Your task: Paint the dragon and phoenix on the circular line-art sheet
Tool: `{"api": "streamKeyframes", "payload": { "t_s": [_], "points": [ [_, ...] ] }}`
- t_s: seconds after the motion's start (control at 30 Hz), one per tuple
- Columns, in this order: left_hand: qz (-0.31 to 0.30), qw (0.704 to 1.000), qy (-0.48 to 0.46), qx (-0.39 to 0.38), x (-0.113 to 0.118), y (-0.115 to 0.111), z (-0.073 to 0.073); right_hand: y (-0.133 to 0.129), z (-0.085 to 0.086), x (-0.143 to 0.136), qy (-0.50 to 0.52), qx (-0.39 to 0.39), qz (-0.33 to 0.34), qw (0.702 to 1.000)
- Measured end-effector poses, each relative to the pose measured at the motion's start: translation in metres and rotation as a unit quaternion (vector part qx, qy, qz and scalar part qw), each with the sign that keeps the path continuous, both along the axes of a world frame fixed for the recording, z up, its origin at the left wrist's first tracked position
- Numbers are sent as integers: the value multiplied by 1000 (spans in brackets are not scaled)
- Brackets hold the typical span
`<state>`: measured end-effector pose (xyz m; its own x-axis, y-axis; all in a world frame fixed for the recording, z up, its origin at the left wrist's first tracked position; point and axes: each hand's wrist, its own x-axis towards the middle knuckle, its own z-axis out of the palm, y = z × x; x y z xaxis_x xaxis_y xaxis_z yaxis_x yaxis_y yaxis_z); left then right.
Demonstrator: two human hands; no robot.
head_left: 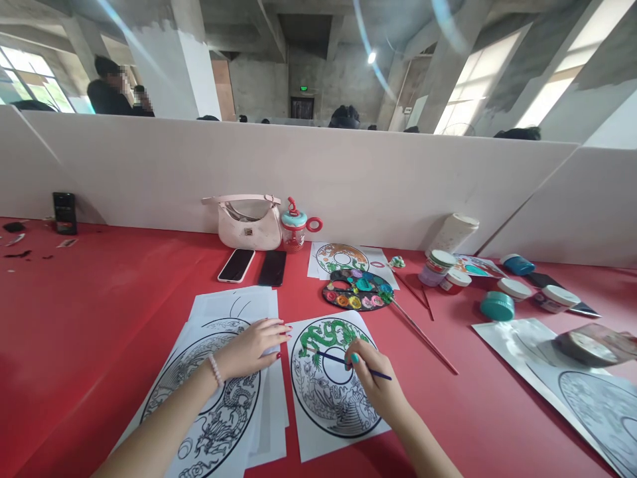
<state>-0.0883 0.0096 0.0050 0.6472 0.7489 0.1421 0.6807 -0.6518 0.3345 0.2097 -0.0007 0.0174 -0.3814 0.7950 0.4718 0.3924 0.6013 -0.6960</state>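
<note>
My right hand (372, 373) is closed round a thin dark blue paintbrush (381, 374), its tip over the green dragon at the upper left of a round line drawing (338, 415). The drawing's lower part is uncoloured. My left hand (256, 346) lies spread, palm down, on a stack of printed sheets (271, 438) to the left, fingertips near the drawing's edge. It holds nothing. Beyond the drawing sits a paint palette (365, 284) with many colours, and a long red-handled brush (428, 338) rests with its tip on it.
Two phones (237, 265), a pink handbag (249, 226) and a lidded cup (294, 232) stand toward the partition (348, 179). Several paint jars (497, 306) are at the right, near a bowl-like object (590, 344) and more sheets (527, 358). People are beyond the partition.
</note>
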Motion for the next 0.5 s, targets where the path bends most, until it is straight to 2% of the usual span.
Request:
{"api": "streamKeyframes", "payload": {
  "t_s": [0.3,0.5],
  "points": [
    [2,1000,12,1,2,0,2,1,-7,0,-29,16,19,999],
    [7,999,33,-13,1,0,1,0,-2,-3,-31,16,13,999]
  ]
}}
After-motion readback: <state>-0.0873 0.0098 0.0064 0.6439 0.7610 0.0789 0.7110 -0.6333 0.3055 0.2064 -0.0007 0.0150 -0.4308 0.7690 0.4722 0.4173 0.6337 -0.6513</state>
